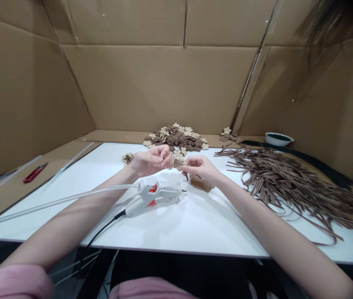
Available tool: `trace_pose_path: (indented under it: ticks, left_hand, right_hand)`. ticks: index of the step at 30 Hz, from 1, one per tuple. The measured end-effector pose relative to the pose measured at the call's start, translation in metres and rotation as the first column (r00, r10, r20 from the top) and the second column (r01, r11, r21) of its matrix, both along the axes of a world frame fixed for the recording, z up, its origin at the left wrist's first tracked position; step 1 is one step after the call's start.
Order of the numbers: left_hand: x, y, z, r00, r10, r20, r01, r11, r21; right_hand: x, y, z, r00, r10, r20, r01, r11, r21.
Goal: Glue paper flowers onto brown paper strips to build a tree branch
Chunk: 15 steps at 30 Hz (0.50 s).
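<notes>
My left hand (155,160) is closed with its fingers curled, just left of a beige flower piece; what it holds, if anything, is too small to tell. Thumb and fingers of my right hand (199,167) pinch the beige flower piece (180,163), and a short brown strip hangs below it. Beneath my hands a white glue gun (164,191) with orange parts lies on the white board, its nozzle pointing right. Near the nozzle is a brown scrap (200,183). Beyond my hands stands a heap of brown and beige flower pieces (182,139).
A large pile of brown strips (291,182) covers the right side of the white board (214,232). A white bowl (278,139) with dark green contents sits at the back right. A red cutter (35,172) and clear glue sticks lie left. Cardboard walls surround the table.
</notes>
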<state>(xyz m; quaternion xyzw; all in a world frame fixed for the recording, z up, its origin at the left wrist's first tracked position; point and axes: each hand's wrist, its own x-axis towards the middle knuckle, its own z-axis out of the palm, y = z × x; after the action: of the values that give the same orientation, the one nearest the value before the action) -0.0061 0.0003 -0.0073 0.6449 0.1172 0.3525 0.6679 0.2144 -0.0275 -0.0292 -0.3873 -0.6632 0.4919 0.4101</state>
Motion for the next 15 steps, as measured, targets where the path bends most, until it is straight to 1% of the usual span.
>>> trace_pose_path:
  ticks: [3, 7, 12, 15]
  left_hand:
    - [-0.0004, 0.0002, -0.0004, 0.999, 0.032, -0.016, -0.032, 0.999, 0.029]
    - [0.0001, -0.0005, 0.0006, 1.0, 0.001, -0.004, -0.001, 1.0, -0.006]
    - [0.0011, -0.0011, 0.0013, 1.0, 0.009, -0.007, -0.009, 1.0, -0.021]
    - [0.0014, -0.0004, 0.0004, 1.0, -0.009, 0.015, 0.01, 0.999, -0.044]
  right_hand:
    - [-0.0007, -0.0004, 0.0013, 1.0, -0.002, 0.003, 0.002, 1.0, -0.009]
    - [-0.0015, -0.0015, 0.0028, 1.0, -0.014, 0.004, 0.014, 1.0, -0.024]
    - [-0.0011, -0.002, 0.0025, 1.0, -0.015, 0.0, 0.015, 1.0, -0.024]
    - [-0.001, -0.0019, 0.0023, 1.0, -0.011, 0.009, 0.011, 1.0, -0.02]
